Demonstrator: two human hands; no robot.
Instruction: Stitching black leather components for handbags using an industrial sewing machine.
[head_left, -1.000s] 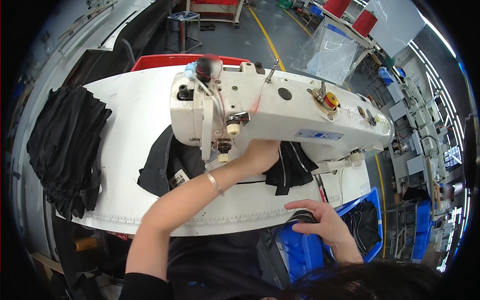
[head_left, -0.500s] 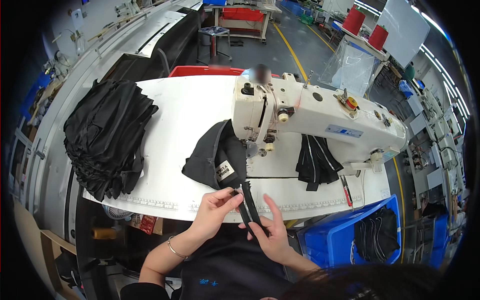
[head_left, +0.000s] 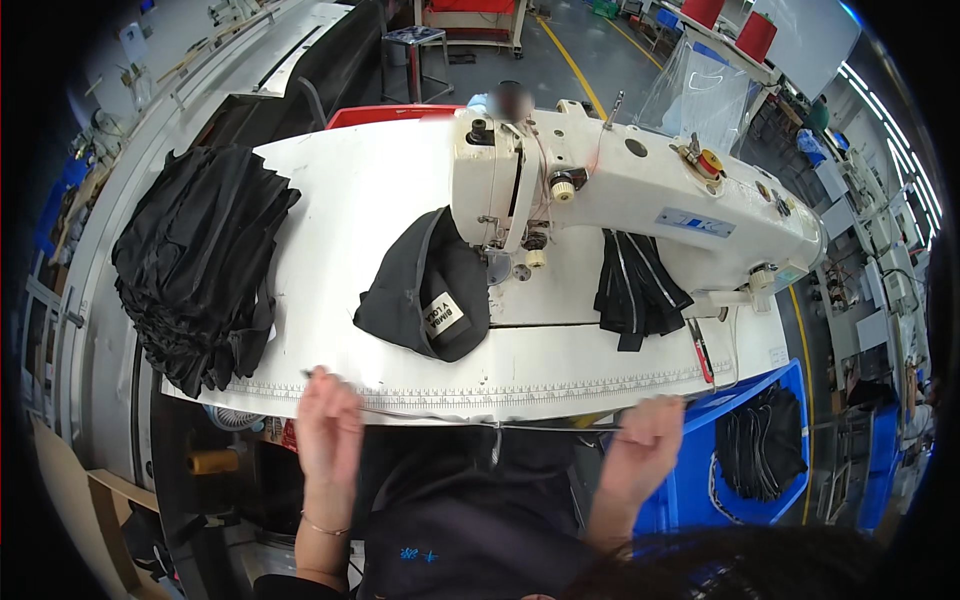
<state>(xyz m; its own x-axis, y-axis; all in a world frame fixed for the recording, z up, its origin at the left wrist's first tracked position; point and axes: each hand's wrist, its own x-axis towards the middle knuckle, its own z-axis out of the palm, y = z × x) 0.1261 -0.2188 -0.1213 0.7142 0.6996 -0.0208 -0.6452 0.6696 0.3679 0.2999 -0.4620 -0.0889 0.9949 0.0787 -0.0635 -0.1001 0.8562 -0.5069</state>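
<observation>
A black zipper [head_left: 560, 428] is stretched nearly straight across the table's front edge, with its pull hanging down near the middle. One end is in my left hand [head_left: 331, 425], whose fingers are closed on it. My right hand [head_left: 643, 450] grips the other end, beside the blue bin; its fingers are slightly blurred. Beyond the zipper, a black fabric piece [head_left: 400, 300] with a white label [head_left: 442, 315] lies partly under the head of the white sewing machine [head_left: 640, 175].
A thick stack of black fabric pieces [head_left: 200, 260] stands at left. More zippers [head_left: 637, 290] lie under the machine arm, with red-handled snips [head_left: 701, 352] nearby. The blue bin [head_left: 690, 455] at right holds black zippered pieces [head_left: 765, 440]. A ruler strip [head_left: 520, 393] follows the front edge.
My hands have moved apart, left hand leftward and right hand rightward, pulling the zipper from a bunched fold into a long straight line. The view has shifted slightly.
</observation>
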